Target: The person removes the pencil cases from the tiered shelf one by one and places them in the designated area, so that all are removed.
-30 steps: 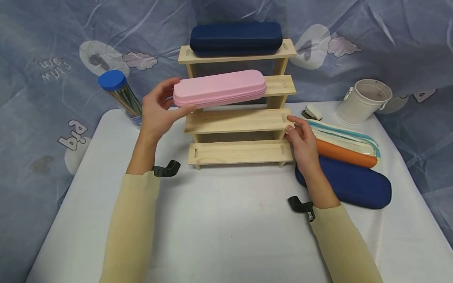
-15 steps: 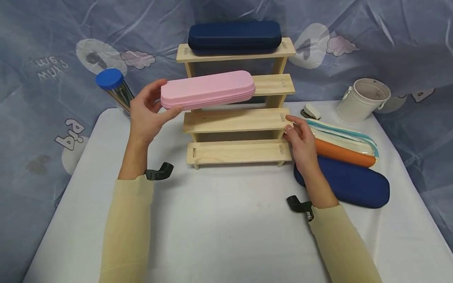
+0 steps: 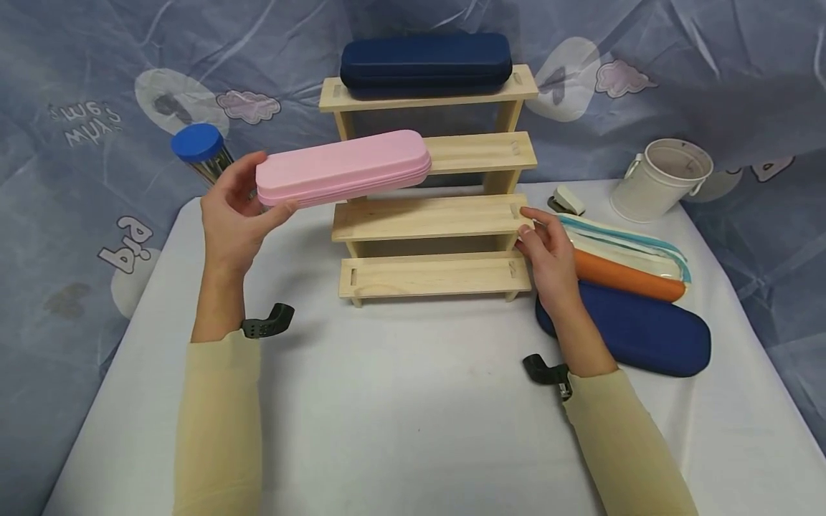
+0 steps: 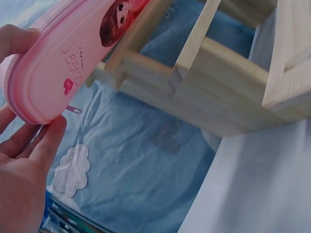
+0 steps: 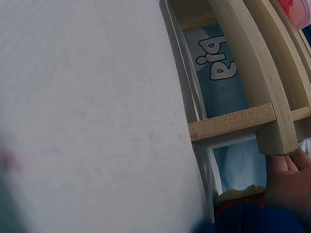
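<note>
Across the near edge of the white surface (image 3: 413, 416), two pale-yellow sleeves (image 3: 216, 423) are extended, with a black device worn at each wrist. Toward the right edge, a flat blue case (image 3: 645, 333) is laid, and just beyond it an orange-and-cream pouch (image 3: 629, 279) trimmed with teal is placed. A four-step wooden stand (image 3: 432, 276) is set toward the middle of the far edge; the right end of its second step from the bottom is pinched between the thumb and fingers of the right hand (image 3: 551, 254). The left end of a pink case (image 3: 342, 168) is clamped by the left hand (image 3: 235, 215), by which it is held in the air before the stand's upper steps, slightly tilted. Near the far-left corner, a blue-lidded jar (image 3: 196, 142) is partly hidden by that hand. Toward the far-right corner, a small white-and-dark object (image 3: 568, 201) and a white bucket (image 3: 648, 197) are placed. On the stand's top step, a dark navy case (image 3: 426, 61) is rested, backed by a printed blue cloth (image 3: 58, 186).
</note>
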Tool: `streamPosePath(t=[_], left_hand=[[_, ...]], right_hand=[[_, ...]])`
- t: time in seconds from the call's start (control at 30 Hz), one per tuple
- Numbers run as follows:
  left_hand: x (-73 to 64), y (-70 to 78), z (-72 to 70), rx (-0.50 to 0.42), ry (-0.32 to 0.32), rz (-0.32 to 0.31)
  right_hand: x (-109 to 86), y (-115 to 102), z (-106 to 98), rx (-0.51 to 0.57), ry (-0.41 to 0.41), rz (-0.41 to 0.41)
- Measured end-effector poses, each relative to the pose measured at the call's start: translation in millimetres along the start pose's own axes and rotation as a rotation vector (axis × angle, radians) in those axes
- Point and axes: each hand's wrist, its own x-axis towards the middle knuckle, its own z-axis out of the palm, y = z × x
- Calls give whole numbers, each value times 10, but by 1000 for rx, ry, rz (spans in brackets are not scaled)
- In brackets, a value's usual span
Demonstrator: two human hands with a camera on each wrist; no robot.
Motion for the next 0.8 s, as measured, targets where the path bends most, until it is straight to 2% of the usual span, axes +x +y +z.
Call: streamPosePath(t=[0.2, 0.6, 0.8], left_hand=[[-18, -141, -181, -63, 32, 2], [-95, -188, -402, -224, 106, -10], [-140, -171, -519, -226, 160, -10]], right_hand=[[3, 11, -5, -2, 1, 0], [0, -7, -9, -17, 1, 1], [-4, -4, -2, -11, -7, -10]])
